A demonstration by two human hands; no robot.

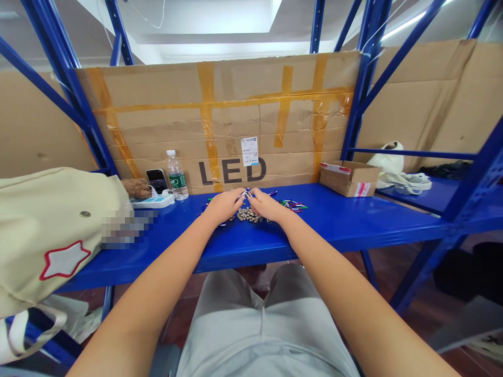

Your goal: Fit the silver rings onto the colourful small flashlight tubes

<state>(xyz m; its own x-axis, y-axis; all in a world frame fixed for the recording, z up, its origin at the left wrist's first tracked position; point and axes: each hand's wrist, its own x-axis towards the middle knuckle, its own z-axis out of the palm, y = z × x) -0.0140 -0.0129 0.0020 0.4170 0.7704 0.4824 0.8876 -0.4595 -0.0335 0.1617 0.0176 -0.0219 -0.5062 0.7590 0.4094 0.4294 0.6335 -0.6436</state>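
Head view: silvery piece point(246, 193) points roughly sideways between the fingers point(255, 196).

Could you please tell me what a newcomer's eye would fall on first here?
Probably the large brown cardboard panel marked "LED", standing along the back of the glossy blue workbench. Next, the big cream bag with a red-edged star at the left, then the heap of small metallic-looking pieces near the workbench's middle.

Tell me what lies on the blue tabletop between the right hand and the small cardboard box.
In the head view, a loose cluster of thin coloured pieces lies beside the right hand; beyond it, blue tabletop stretches to the small cardboard box.
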